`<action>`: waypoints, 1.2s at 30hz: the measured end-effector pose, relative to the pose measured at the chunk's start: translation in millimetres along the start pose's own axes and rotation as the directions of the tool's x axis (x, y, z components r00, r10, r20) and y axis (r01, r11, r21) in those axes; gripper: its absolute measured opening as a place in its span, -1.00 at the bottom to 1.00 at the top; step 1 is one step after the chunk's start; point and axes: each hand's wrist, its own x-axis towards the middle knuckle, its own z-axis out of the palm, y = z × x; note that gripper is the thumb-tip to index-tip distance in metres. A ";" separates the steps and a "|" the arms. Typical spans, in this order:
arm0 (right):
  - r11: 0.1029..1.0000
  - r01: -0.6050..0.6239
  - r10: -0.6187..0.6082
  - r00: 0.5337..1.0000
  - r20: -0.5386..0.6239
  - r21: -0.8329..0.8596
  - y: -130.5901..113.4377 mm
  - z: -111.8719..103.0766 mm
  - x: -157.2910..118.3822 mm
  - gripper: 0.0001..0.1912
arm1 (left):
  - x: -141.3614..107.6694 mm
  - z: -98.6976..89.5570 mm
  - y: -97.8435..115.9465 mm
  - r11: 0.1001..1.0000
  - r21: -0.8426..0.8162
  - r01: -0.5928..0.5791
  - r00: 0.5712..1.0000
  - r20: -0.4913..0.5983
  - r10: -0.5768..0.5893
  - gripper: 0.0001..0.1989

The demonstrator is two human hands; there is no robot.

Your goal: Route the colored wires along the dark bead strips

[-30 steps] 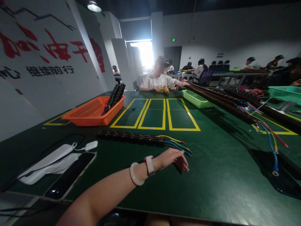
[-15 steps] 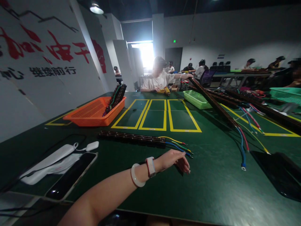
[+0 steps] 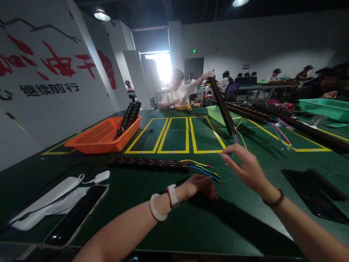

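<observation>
A wired black strip bundle [image 3: 152,164] lies across the table in front of me, with yellow, green and blue leads at its right end. My left hand [image 3: 200,185] rests just below those leads, fingers loosely bent and holding nothing visible. A second long bundle [image 3: 222,105] hangs at a slant from the raised hand [image 3: 207,75] of a person across the table. Its coloured leads [image 3: 236,138] reach down behind my right hand [image 3: 245,169], which is raised with thumb and fingers apart. Whether my fingers touch these leads I cannot tell.
An orange basket [image 3: 100,147] holding similar bundles stands at left, and a light green basket [image 3: 215,114] at the back. More bundles [image 3: 300,123] lie at right. A phone [image 3: 79,214], white power bank [image 3: 46,203] and dark flat object [image 3: 308,196] lie near the front. Yellow tape frames [image 3: 188,134] mark the table.
My right hand has come into view from the right. The other person's bundle has swung left and more upright, its leads moving away from the dark flat object. My left hand stays put.
</observation>
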 end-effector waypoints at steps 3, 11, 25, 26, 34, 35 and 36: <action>0.994 -0.073 0.060 0.987 0.152 0.083 19.9 30.9 14.6 -0.79 | 1.5 -1.4 -1.8 1.000 0.008 0.020 1.000 -0.005 -0.020 -0.50; 0.895 -0.355 0.164 0.824 0.542 0.269 54.2 86.2 19.4 -0.60 | 1.5 -2.6 0.7 0.999 0.033 0.042 0.999 -0.001 -0.042 -0.50; 0.999 -0.029 0.036 0.970 0.241 -0.031 34.1 87.4 14.1 -0.82 | 4.2 0.9 0.2 0.952 -0.297 -0.072 0.965 -0.262 -0.008 -0.47; 0.994 0.031 -0.007 0.976 0.216 -0.107 30.6 86.7 13.6 -0.81 | 5.5 0.5 -0.9 0.937 -0.339 -0.085 0.961 -0.277 -0.013 -0.50; 0.773 0.403 -0.248 0.903 0.351 -0.490 4.0 85.4 4.8 -0.84 | 13.9 -9.0 -8.9 0.784 -0.579 -0.221 0.935 -0.355 0.002 -0.77; 0.757 0.429 -0.265 0.891 0.368 -0.494 1.7 86.3 3.6 -0.82 | 14.7 -10.1 -9.5 0.769 -0.596 -0.232 0.928 -0.373 -0.009 -0.78; 0.748 0.449 -0.279 0.881 0.382 -0.489 -0.1 87.1 2.6 -0.81 | 15.1 -10.8 -9.6 0.756 -0.609 -0.239 0.922 -0.388 -0.020 -0.78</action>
